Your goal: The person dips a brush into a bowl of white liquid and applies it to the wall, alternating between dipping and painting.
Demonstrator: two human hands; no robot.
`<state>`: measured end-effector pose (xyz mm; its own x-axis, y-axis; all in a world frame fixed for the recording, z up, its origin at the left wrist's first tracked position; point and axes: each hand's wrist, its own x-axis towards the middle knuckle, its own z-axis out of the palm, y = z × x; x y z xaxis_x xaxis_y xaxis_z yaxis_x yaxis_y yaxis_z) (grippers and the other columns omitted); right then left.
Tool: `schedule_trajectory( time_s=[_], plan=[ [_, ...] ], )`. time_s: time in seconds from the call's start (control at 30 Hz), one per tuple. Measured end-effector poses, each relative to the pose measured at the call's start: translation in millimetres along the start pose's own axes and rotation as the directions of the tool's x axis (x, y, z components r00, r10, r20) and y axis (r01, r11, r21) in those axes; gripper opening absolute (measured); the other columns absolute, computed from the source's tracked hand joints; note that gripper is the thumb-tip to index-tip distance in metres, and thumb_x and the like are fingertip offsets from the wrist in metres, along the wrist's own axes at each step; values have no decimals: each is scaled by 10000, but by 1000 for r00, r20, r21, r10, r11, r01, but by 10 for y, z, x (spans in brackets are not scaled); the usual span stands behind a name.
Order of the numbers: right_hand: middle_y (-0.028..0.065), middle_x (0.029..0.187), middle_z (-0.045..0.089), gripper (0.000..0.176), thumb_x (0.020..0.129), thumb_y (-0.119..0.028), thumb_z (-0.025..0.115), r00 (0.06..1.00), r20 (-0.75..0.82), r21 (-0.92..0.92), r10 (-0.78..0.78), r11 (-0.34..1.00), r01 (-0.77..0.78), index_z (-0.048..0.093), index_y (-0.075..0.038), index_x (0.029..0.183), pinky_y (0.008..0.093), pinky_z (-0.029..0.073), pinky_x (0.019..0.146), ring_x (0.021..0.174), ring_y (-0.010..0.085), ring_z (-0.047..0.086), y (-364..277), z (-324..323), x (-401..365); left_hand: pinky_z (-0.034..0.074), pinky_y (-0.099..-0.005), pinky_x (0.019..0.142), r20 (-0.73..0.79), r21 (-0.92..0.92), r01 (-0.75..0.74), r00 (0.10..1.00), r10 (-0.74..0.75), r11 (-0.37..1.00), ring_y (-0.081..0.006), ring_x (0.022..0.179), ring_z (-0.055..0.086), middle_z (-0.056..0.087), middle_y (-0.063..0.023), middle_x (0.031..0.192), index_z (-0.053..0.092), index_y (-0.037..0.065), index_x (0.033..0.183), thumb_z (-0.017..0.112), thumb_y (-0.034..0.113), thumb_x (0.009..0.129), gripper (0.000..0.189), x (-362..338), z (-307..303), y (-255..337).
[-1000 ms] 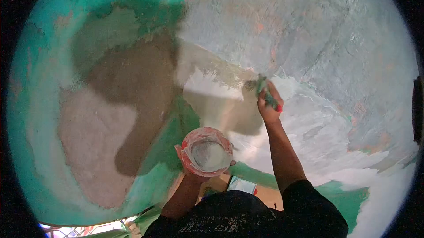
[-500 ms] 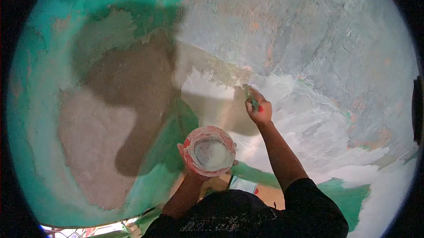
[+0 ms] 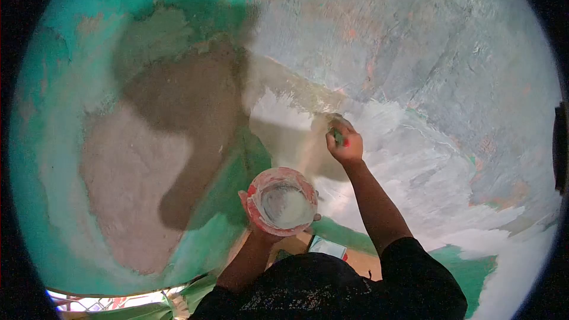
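Note:
My left hand (image 3: 258,225) is wrapped around a red bowl (image 3: 253,204) from below and the side. White paint (image 3: 294,207) lies inside the bowl, and its rim is smeared with white. My right hand (image 3: 348,147) is closed on a small paintbrush (image 3: 338,136) against the wall, above and right of the bowl. Only a bit of green and a bit of red show at the hand; the brush's head is mostly hidden. Fresh white coating (image 3: 397,160) with a streaky upper edge covers the wall around this hand.
The wall has grey rough plaster (image 3: 367,23) above, green paint (image 3: 53,142) at the left and a bare brownish patch (image 3: 130,183). My shadow (image 3: 195,83) falls across it. Below are a pale rectangular object (image 3: 327,247) and a metal lattice (image 3: 106,302) at the lower left.
My right hand has turned slightly at the wall, so less of the brush shows. The wall has shifted a little in view. The bowl stays nearly in place in my left hand.

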<state>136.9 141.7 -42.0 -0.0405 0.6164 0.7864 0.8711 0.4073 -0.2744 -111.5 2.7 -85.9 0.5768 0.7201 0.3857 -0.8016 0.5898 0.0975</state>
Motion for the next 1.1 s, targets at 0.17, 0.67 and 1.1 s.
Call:
schedule_trajectory(
  time_s=[0.17,0.67,1.1],
  plan=[
    [169,1063,670,222,797,-119,651,977,-194,122,-93,985,118,656,-87,1016,403,546,779,921,365,662,-251,-296,388,376,-739,980,-4,20,-11,1000,11,1000,-501,1261,429,355,-226,1458,341,170,1461,547,888,642,1109,-16,-33,24],
    [232,1182,636,374,930,-199,587,932,-360,-259,37,956,-137,574,-14,1255,436,511,922,1071,406,626,372,-936,-479,380,-745,972,-6,38,33,999,-33,999,-493,1271,414,333,-188,1482,358,198,1455,544,881,654,1069,53,-98,-26],
    [207,1186,632,349,927,-254,582,935,-334,-203,121,959,-197,602,-68,1222,412,549,855,1053,371,646,480,-1083,-522,384,-751,965,39,11,68,997,-69,998,-486,1280,400,314,-155,1502,372,222,1450,541,876,665,1035,106,-76,-126]
  ],
)
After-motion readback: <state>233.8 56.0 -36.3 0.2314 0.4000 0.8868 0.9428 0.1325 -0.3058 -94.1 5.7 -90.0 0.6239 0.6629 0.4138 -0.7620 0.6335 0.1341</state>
